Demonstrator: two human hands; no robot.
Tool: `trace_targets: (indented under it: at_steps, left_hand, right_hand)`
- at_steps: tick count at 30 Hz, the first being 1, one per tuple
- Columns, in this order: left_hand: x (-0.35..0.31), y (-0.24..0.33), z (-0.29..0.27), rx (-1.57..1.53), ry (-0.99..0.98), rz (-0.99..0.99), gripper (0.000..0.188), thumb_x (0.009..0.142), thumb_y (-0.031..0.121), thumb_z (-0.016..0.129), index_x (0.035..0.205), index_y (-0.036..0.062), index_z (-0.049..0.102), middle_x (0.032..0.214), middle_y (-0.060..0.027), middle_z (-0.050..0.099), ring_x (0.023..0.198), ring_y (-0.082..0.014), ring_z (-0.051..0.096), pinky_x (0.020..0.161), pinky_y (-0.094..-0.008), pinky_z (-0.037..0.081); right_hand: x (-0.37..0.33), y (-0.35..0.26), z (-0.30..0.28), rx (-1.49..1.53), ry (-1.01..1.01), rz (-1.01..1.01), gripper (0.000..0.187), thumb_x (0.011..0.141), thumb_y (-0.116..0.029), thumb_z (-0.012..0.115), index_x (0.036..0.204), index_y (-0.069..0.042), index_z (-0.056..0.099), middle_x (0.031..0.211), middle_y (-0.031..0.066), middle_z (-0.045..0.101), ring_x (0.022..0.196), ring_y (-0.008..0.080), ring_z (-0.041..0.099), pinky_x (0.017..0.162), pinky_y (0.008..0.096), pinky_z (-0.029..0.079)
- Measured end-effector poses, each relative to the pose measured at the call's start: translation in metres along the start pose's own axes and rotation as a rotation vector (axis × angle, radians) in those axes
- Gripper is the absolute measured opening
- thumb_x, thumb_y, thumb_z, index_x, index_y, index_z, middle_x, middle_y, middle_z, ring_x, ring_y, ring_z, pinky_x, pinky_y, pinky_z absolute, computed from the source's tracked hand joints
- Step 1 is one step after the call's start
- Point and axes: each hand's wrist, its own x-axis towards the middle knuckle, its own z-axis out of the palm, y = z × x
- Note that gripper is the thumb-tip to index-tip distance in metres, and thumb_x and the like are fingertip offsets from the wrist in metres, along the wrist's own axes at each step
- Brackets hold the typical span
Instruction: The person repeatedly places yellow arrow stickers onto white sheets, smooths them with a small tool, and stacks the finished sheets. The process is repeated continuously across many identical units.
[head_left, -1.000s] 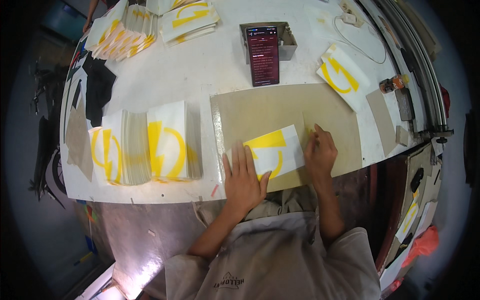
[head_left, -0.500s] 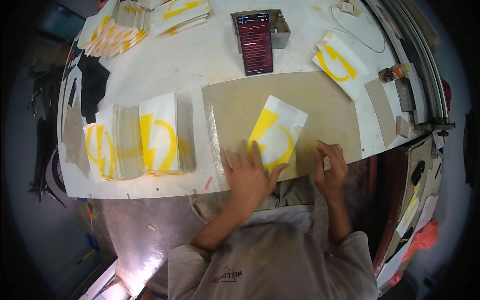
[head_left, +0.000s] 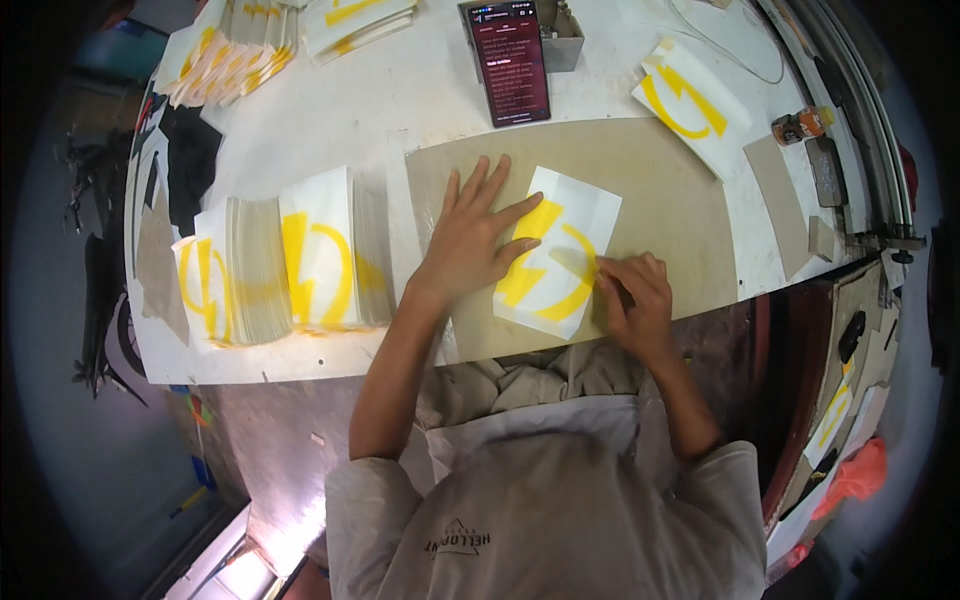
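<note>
A white folded paper piece (head_left: 601, 212) with yellow printed shapes lies slanted on the tan sheet (head_left: 660, 190) before me. My left hand (head_left: 475, 225) is open, its fingers spread; the thumb and forefinger rest on the paper's left side. At the paper's right edge, my right hand (head_left: 637, 300) has its fingers pinched together. From that pinch a thin greyish flat piece (head_left: 568, 262) seems to reach over the print; its exact kind cannot be made out.
Upright stacks of similar printed papers (head_left: 318, 250) stand at left; more bundles (head_left: 240, 50) lie far left. A phone (head_left: 510, 65) leans on a metal box (head_left: 562, 45). Another printed piece (head_left: 690, 105), a small bottle (head_left: 800, 125) and a metal rail (head_left: 880, 150) are at right.
My left hand has moved up and away from me, onto the paper's upper left side. The right hand has shifted slightly left, to the paper's right edge, with the thin piece now over the print.
</note>
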Motion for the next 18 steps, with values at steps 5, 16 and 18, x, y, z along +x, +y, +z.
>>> trace_targets:
  at_steps: [5, 16, 18]
  left_hand:
    - [-0.011, 0.011, 0.001, 0.175, 0.078, -0.124, 0.056, 0.094, 0.041, 0.073, 0.145, 0.0198, 0.064, 0.169, -0.0198, 0.03, 0.157, -0.0434, 0.024, 0.127, -0.0609, 0.016]
    - [-0.023, 0.019, 0.002, -0.063, -0.036, 0.037, 0.06, 0.093, 0.04, 0.075, 0.148, 0.0181, 0.061, 0.167, -0.0165, 0.037, 0.155, -0.0406, 0.031, 0.127, -0.0602, 0.019]
    - [-0.022, 0.02, 0.001, -0.067, -0.044, 0.026, 0.065, 0.09, 0.044, 0.077, 0.148, 0.0182, 0.061, 0.167, -0.0166, 0.037, 0.156, -0.0406, 0.03, 0.128, -0.0601, 0.019]
  right_hand:
    - [-0.048, -0.013, -0.031, -0.012, -0.103, -0.238, 0.039, 0.074, 0.004, 0.072, 0.11, -0.007, 0.076, 0.096, 0.0052, 0.069, 0.092, 0.0257, 0.063, 0.088, 0.0441, 0.044]
    - [0.007, 0.01, -0.026, -0.136, -0.228, -0.396, 0.038, 0.07, -0.003, 0.078, 0.107, -0.01, 0.074, 0.1, 0.0029, 0.068, 0.098, 0.0241, 0.063, 0.098, 0.0506, 0.042]
    - [0.021, 0.01, -0.015, -0.052, -0.22, -0.368, 0.037, 0.073, -0.001, 0.078, 0.108, -0.01, 0.074, 0.098, 0.004, 0.067, 0.096, 0.0244, 0.063, 0.099, 0.0489, 0.041]
